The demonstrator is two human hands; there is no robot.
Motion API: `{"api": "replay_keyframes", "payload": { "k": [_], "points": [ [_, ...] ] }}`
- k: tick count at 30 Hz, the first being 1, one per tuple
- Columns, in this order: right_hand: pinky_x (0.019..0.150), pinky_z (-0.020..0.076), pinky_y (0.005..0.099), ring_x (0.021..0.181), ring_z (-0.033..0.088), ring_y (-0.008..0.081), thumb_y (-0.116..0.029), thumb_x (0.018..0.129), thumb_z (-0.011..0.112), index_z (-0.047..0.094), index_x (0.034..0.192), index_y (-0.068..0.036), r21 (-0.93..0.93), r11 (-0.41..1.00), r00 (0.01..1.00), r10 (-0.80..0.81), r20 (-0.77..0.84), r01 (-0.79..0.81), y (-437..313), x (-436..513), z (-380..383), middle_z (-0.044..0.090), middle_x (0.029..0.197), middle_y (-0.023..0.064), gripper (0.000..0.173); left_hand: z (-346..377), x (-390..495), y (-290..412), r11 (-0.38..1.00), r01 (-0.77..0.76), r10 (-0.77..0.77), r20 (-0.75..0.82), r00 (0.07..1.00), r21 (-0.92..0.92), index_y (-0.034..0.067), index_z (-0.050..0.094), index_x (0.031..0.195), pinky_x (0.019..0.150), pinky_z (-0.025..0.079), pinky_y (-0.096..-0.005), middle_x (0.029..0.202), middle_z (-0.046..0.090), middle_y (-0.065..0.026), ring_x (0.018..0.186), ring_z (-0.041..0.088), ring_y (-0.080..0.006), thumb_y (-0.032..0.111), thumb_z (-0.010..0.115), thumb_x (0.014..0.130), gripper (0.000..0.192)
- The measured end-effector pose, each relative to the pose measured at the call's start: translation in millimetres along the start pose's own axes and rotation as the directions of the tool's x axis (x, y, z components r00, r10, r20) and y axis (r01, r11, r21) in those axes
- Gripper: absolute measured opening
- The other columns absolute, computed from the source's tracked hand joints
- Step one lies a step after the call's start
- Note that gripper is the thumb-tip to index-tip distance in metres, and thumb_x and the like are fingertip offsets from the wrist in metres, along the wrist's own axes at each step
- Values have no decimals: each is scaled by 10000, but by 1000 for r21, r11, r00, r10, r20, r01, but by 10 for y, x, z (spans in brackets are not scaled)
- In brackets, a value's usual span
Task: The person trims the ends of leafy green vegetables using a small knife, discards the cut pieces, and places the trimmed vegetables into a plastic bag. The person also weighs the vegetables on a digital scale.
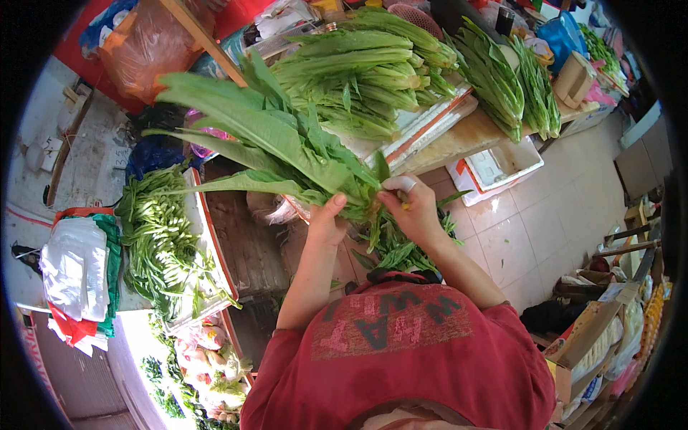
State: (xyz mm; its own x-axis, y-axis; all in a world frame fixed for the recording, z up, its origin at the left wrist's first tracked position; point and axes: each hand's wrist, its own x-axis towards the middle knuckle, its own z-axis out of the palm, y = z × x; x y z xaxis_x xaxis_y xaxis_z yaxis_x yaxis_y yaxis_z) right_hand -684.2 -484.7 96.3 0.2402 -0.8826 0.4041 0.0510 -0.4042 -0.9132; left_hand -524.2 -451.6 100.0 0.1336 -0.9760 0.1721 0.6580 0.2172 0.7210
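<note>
A large bunch of long-leaved green lettuce (301, 145) is held up before me, its leaves pointing to the upper left and its base to the right. My left hand (329, 219) grips the bunch from below, near the base, with the thumb on top. At the base, the fingers of my right hand (409, 207) pinch a leaf or stalk end; one finger bears a white wrapping. Below the hands lie loose green leaves (400, 250). Beyond, a pile of similar lettuce (365, 75) rests on a white foam box (424, 129) with its cut stalk ends towards the right.
To the left, leafy greens (161, 242) fill a foam tray beside stacked plastic bags (75, 263). More lettuce bunches (494, 80) lie at the upper right, above a white foam box (500, 164) on the tiled floor. A cardboard box (580, 344) stands at the lower right.
</note>
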Motion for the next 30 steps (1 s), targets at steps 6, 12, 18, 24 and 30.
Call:
{"api": "replay_keyframes", "payload": {
  "k": [6,12,18,24,30],
  "points": [
    [572,427,219,633,530,88,-71,721,702,590,914,-33,-368,891,902,364,232,-265,-134,14,-411,549,767,6,226,-133,12,2,994,82,-94,-207,974,-68,16,444,1164,790,501,-401,1065,550,-103,949,557,-245,91,692,707,525],
    [691,474,348,835,555,284,-68,549,771,578,1039,-97,-515,815,963,-203,175,265,-195,-129,-51,510,973,116,527,-45,63,-82,981,190,-178,-222,959,36,34,375,1233,837,470,-406,1149,502,-97,1037,515,-246,191,700,725,623],
    [619,459,249,689,550,77,-3,746,664,574,1008,2,390,889,967,180,181,-238,-78,-8,-164,631,860,58,277,-37,76,-59,992,101,-93,107,990,-70,42,325,1299,909,418,-406,1255,439,-124,1123,461,-281,587,591,694,856],
    [482,373,215,519,487,111,-108,719,673,588,931,6,490,740,887,377,265,-461,48,-135,-688,600,734,107,256,-130,94,-135,959,206,-188,106,977,-194,5,401,1227,802,501,-393,1104,544,-166,957,577,-282,349,687,713,682],
    [582,400,204,685,479,59,-115,691,713,529,1169,-45,-252,933,930,310,199,-257,110,-257,-546,558,955,29,517,32,159,-165,998,-66,66,-84,994,2,80,365,1231,868,464,-380,1123,524,-75,1013,537,-237,153,713,720,623]
  ]
}}
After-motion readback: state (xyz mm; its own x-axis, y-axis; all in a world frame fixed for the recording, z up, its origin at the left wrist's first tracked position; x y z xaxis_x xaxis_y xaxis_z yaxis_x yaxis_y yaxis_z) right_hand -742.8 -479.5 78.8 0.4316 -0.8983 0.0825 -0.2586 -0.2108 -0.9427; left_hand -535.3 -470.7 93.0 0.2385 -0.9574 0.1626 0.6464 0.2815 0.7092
